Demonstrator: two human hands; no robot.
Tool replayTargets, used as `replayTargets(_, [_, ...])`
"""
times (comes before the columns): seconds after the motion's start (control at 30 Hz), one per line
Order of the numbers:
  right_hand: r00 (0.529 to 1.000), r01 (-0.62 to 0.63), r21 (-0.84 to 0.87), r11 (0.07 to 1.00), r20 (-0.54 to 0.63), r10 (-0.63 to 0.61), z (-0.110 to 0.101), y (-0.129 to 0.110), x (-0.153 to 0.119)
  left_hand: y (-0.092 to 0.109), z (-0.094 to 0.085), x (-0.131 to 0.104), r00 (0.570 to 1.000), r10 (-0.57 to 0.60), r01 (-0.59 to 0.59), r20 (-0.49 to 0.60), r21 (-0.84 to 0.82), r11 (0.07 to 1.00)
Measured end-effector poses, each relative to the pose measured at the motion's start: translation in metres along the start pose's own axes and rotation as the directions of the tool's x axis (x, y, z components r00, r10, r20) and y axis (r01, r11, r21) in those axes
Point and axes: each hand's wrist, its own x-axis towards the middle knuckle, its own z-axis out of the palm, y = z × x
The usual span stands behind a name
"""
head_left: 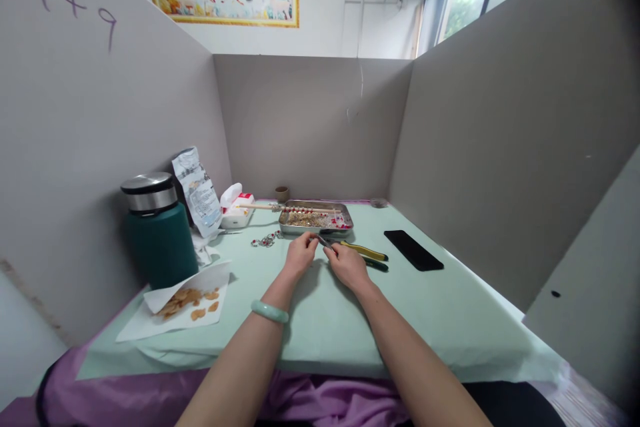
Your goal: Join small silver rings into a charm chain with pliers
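My left hand [301, 255], with a pale green bangle [270, 311] on its wrist, is closed in a pinch; whatever sits between its fingertips is too small to make out. Closed around a slim dark metal tool [325, 243], my right hand [350, 265] points the tip at the left fingertips. The fingers hide most of that tool, so its exact kind is unclear. Pliers with yellow handles [367, 251] and a green-handled tool [376, 265] lie just beyond my right hand. Past both hands stands a metal tray [316, 231] of small gold and red pieces.
Left of the tray lies a beaded chain [267, 240]. A stick [260, 206] rests across the tray. The left side holds a green flask [163, 240], a foil pouch [197, 193], a tissue pack [238, 213] and snacks on paper [223, 283]. A black phone [413, 250] lies right.
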Motion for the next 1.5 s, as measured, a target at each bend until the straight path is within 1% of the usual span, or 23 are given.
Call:
replayTargets(0.17, [1.0, 0.004, 0.001, 1.0, 0.004, -0.004, 0.0, -0.001, 0.0, 0.0, 0.001, 0.0, 1.0, 0.016, -0.015, 0.013, -0.027, 1.0])
replayTargets(0.37, [1.0, -0.003, -0.002, 1.0, 0.015, 0.003, -0.002, -0.002, -0.001, 0.001, 0.0, -0.001, 0.999, 0.034, -0.034, 0.014, -0.017, 0.999])
replayTargets(0.6, [1.0, 0.003, 0.006, 1.0, -0.007, -0.003, 0.001, -0.001, 0.0, -0.004, 0.003, 0.003, 1.0, 0.017, -0.016, 0.012, -0.12, 0.993])
replayTargets(0.8, [1.0, 0.028, 0.124, 0.992, -0.014, -0.026, 0.0, 0.0, 0.001, -0.004, 0.001, 0.005, 0.996, -0.047, 0.065, 0.072, -0.273, 0.96])
replayTargets(0.97, [0.999, 0.031, 0.31, 0.95, 0.016, -0.038, -0.003, 0.001, 0.004, -0.001, 0.001, 0.003, 0.994, -0.065, 0.092, 0.09, -0.331, 0.939])
replayTargets(1.1, [1.0, 0.022, 0.358, 0.934, 0.011, -0.028, -0.003, 0.0, 0.004, 0.003, -0.001, 0.001, 0.99, -0.068, 0.113, 0.127, -0.383, 0.917])
replayTargets(1.23, [0.999, 0.039, 0.35, 0.936, -0.028, -0.031, -0.002, -0.001, 0.004, 0.006, -0.003, -0.002, 0.981, -0.094, 0.167, 0.168, -0.499, 0.85])
replayTargets(1.37, [0.999, 0.034, 0.336, 0.941, -0.038, -0.022, -0.003, -0.001, 0.003, 0.006, -0.005, -0.003, 0.967, -0.108, 0.233, 0.23, -0.636, 0.735])
replayTargets(1.5, [0.998, 0.061, 0.341, 0.938, -0.041, -0.05, -0.002, 0.0, 0.002, 0.006, -0.007, -0.003, 0.944, -0.101, 0.304, 0.314, -0.709, 0.637])
